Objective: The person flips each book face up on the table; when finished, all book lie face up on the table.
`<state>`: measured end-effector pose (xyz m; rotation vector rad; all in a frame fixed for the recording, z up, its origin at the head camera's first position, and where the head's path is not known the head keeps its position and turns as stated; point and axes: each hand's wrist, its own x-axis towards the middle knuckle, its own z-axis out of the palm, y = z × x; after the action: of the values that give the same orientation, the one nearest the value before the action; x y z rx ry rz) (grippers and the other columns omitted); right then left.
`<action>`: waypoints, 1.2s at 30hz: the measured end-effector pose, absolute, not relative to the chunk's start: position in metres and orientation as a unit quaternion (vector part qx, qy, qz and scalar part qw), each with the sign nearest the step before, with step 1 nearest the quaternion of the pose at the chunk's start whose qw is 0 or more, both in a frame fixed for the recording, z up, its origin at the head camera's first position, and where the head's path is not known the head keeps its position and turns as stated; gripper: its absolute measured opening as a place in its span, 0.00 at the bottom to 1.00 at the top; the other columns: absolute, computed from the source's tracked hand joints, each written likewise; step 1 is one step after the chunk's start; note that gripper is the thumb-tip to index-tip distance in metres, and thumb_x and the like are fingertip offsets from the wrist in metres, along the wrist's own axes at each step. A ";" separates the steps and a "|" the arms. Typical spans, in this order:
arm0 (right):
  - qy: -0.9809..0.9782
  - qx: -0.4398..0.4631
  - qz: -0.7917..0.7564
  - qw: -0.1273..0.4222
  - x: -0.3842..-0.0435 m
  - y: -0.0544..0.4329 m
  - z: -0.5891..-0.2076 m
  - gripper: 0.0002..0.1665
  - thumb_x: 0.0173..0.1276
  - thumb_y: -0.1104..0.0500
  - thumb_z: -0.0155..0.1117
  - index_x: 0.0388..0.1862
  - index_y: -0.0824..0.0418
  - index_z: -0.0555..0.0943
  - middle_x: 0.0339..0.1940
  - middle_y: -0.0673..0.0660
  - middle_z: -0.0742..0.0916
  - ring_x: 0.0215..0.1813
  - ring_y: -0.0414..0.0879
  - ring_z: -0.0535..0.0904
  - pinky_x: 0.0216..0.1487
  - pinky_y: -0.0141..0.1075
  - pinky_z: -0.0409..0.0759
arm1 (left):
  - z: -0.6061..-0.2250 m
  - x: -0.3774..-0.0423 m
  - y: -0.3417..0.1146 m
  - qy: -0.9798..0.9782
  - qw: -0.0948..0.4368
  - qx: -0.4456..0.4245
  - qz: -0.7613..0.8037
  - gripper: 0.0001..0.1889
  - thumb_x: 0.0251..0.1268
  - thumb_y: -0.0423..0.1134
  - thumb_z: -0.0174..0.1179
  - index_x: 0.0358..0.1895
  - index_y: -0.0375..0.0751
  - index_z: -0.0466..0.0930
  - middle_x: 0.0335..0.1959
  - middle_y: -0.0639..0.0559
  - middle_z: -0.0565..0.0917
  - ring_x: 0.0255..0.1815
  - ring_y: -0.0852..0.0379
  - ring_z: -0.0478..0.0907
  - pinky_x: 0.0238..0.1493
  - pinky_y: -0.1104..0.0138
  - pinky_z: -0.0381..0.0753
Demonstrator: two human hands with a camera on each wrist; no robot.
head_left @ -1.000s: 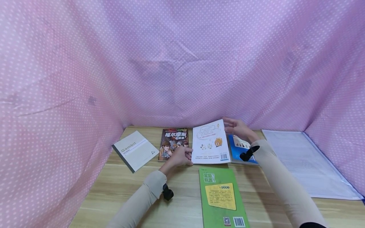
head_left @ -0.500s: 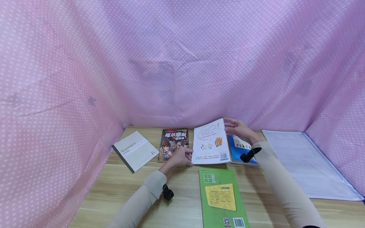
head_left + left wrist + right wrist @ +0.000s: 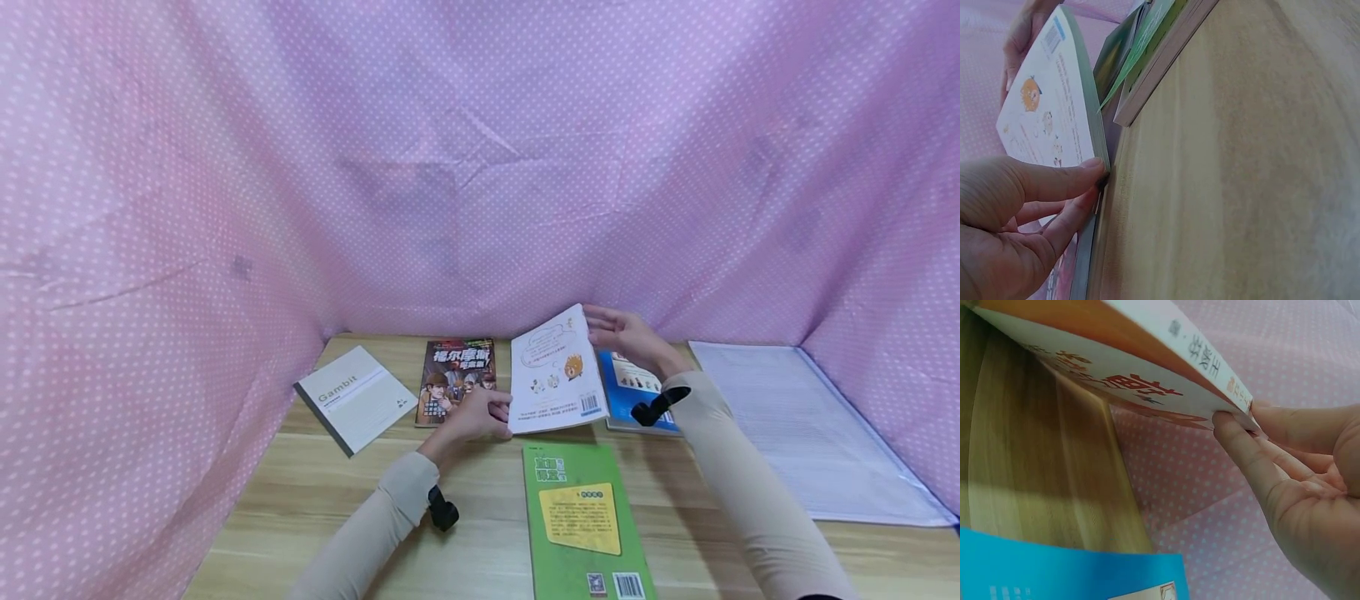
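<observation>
A white paperback book (image 3: 551, 379), back cover up with a small orange cartoon animal and a barcode, is held by both hands at the back of the table. Its right side is raised and tilted, its left edge low. My left hand (image 3: 480, 414) pinches the near left corner; in the left wrist view thumb and fingers meet at the page edges of the book (image 3: 1060, 94). My right hand (image 3: 633, 340) grips the far right corner by the spine; in the right wrist view the thumb lies above and fingers (image 3: 1247, 447) under the cover.
Left of the white book lies a dark comic-style book (image 3: 450, 367), and farther left a grey Gambit notebook (image 3: 356, 398). A blue book (image 3: 630, 396) lies partly under my right arm. Nearer is a green book (image 3: 581, 508). A clear sheet (image 3: 810, 433) covers the right; pink dotted cloth (image 3: 480, 208) hangs behind.
The right side of the white book has risen, so the book tilts more steeply. My right hand has lifted slightly with it, while the left stays nearly in place.
</observation>
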<state>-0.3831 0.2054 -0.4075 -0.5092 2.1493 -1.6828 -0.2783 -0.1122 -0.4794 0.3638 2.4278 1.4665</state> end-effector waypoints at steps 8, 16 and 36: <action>0.743 -0.186 -0.616 0.183 -0.381 0.196 -0.403 0.40 0.75 0.67 0.59 0.82 0.62 0.57 0.80 0.66 0.66 0.81 0.60 0.61 0.63 0.29 0.80 | -0.482 -0.277 -0.106 0.848 0.136 0.118 0.498 0.38 0.44 0.23 0.76 0.66 0.35 0.78 0.48 0.44 0.86 0.47 0.55 0.83 0.50 0.68 0.86; 0.725 -0.187 -0.636 0.185 -0.378 0.190 -0.403 0.38 0.76 0.69 0.56 0.82 0.65 0.56 0.80 0.67 0.65 0.80 0.60 0.62 0.62 0.28 0.80 | -0.477 -0.276 -0.102 0.858 0.130 0.111 0.484 0.41 0.39 0.20 0.76 0.66 0.36 0.78 0.53 0.42 0.83 0.49 0.53 0.80 0.44 0.69 0.86; 0.739 -0.199 -0.620 0.176 -0.362 0.175 -0.396 0.35 0.76 0.59 0.62 0.79 0.59 0.65 0.78 0.62 0.71 0.78 0.59 0.67 0.80 0.60 0.60 | -0.456 -0.282 -0.087 0.811 0.150 0.171 0.539 0.36 0.57 0.30 0.73 0.72 0.49 0.74 0.74 0.47 0.73 0.73 0.39 0.70 0.72 0.49 0.74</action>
<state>-0.3618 0.1752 -0.3958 -0.5642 2.0919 -1.7548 -0.2824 -0.0867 -0.4564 0.4903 2.3303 1.5501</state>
